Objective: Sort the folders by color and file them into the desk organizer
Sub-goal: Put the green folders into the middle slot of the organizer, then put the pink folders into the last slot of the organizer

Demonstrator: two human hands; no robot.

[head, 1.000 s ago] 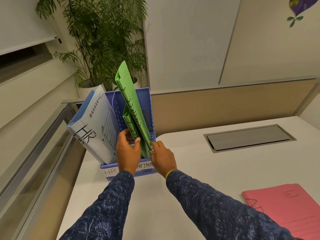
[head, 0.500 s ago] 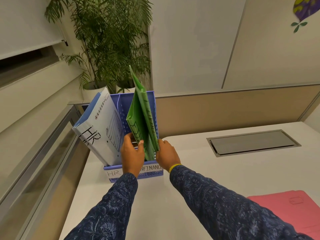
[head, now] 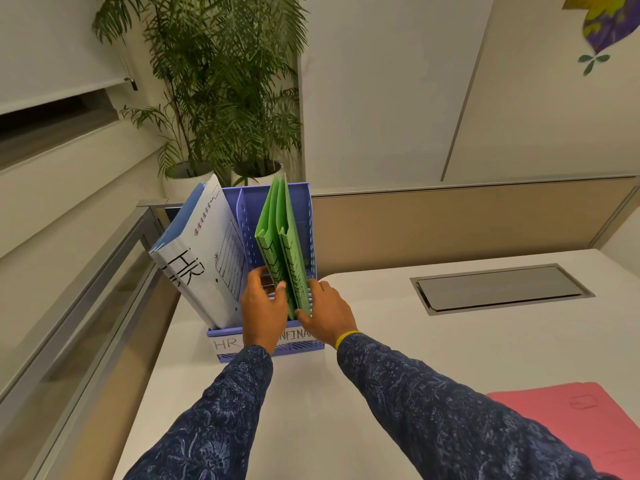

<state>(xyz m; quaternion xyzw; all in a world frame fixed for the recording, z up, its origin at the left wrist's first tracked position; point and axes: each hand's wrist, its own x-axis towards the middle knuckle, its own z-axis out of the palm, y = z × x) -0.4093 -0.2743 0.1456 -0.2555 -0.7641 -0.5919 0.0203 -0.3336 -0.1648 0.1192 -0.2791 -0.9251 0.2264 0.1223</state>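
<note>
A blue desk organizer (head: 242, 209) stands at the table's far left corner, its front labelled HR and FINAN. Blue-white folders (head: 204, 251) marked HR lean left out of its left slot. Green folders (head: 282, 251) stand nearly upright in its right slot. My left hand (head: 264, 311) pinches the green folders' lower left edge, thumb on the front. My right hand (head: 327, 315) presses against their lower right edge with fingers around it. A pink folder (head: 575, 420) lies flat on the table at the near right.
Potted palms (head: 221, 98) stand behind the organizer. A low beige partition (head: 450, 223) runs along the table's far edge. A grey metal cable hatch (head: 498, 287) is set into the tabletop at right. A glass and metal rail (head: 86, 306) borders the left side.
The green folders have dropped down into the right slot and swung from a left tilt to nearly upright. Both hands stayed on their lower edges.
</note>
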